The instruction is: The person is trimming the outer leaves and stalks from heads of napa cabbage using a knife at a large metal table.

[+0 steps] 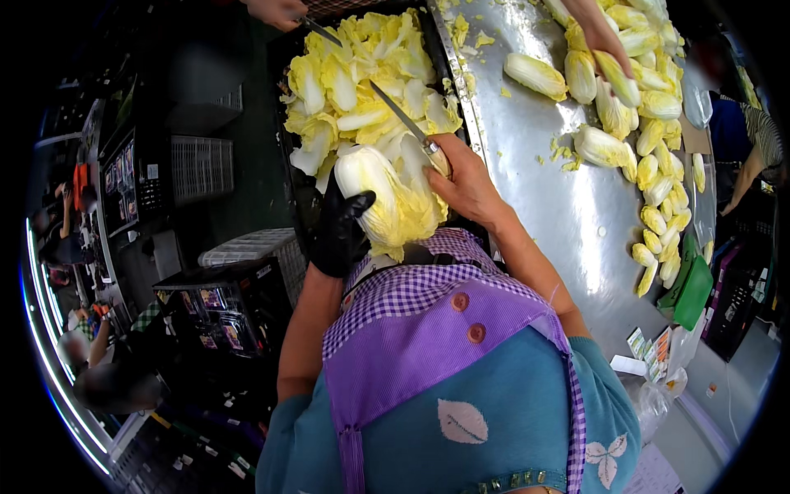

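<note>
My left hand (339, 228), in a black glove, grips a napa cabbage (373, 191) from its left side, the white base end up and the yellow leaf tips toward my apron. My bare right hand (463, 179) is closed around the light handle of a knife (407, 117); its blade points up and left, apart from the cabbage. Beneath both hands a black crate (441, 68) is heaped with loose yellow-white cabbage leaves (370, 68). A few leaves beside the held cabbage lie partly hidden behind it.
Right of the crate, a steel table (543, 204) carries many trimmed cabbages (660, 160), leaf scraps and a green container (688, 290). Across from me, a co-worker's hand (278, 12) holds another knife (322, 31); another hand (611, 49) touches a cabbage. White crates (200, 167) stand left.
</note>
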### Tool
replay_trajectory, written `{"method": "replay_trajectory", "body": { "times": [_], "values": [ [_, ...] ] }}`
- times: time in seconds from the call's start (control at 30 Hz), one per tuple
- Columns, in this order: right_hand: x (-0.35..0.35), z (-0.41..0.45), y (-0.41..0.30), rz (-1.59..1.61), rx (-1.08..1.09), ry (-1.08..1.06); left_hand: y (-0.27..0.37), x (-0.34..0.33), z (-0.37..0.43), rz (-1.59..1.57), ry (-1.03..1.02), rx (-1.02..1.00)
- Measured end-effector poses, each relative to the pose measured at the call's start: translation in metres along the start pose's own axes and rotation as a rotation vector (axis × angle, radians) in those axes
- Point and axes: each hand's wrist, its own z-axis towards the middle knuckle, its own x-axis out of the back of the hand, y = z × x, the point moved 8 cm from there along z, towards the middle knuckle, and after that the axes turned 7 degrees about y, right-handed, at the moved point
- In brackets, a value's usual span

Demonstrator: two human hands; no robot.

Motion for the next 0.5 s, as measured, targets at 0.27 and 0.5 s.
{"method": "replay_trajectory", "body": {
  "times": [0.27,0.5],
  "values": [
    [-0.009,0.002,-0.023,0.071,-0.134,-0.188,-0.001,-0.009,0.000,-0.079,0.034,0.048],
    [-0.015,0.007,-0.017,-0.134,-0.096,-0.184,-0.003,-0.011,0.006,-0.150,-0.086,0.114]
  ]
}}
